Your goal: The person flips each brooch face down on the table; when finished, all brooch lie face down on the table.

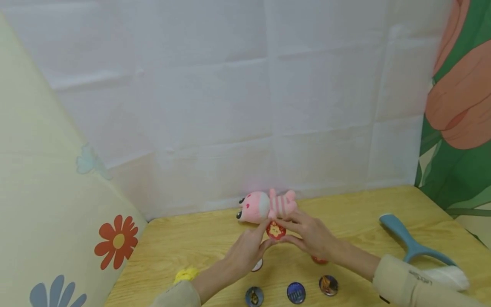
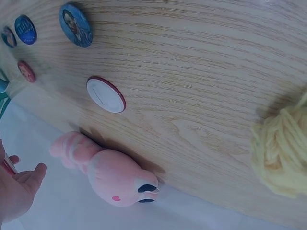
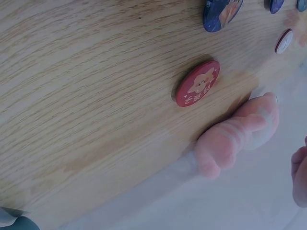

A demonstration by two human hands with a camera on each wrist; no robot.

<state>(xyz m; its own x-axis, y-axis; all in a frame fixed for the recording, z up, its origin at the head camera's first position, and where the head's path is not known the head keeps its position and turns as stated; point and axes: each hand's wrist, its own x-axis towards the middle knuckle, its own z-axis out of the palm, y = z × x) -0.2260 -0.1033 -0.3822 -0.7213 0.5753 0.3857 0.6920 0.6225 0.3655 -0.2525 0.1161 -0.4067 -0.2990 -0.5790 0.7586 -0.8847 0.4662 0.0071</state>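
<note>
Both hands meet over the table in the head view, pinching a round red button badge [image 1: 276, 230] between thumbs and forefingers. My left hand [image 1: 243, 251] holds its left side and my right hand [image 1: 316, 236] its right. The badge's yellowish design faces me. Behind the fingers a pink plush toy [image 1: 255, 207] with striped body lies on its side. A white-backed badge with a red rim [image 2: 105, 95] lies face down below the left hand. Under the right hand lies another red badge [image 3: 197, 84], face up; the right wrist hides part of it in the head view.
Nearer me lie three bluish or dark badges: one on the left [image 1: 254, 296], one in the middle [image 1: 296, 293] and one on the right [image 1: 328, 285]. A ball of yellow yarn [image 2: 283, 148] sits by the left forearm. A blue-handled lint roller [image 1: 400, 234] lies at right.
</note>
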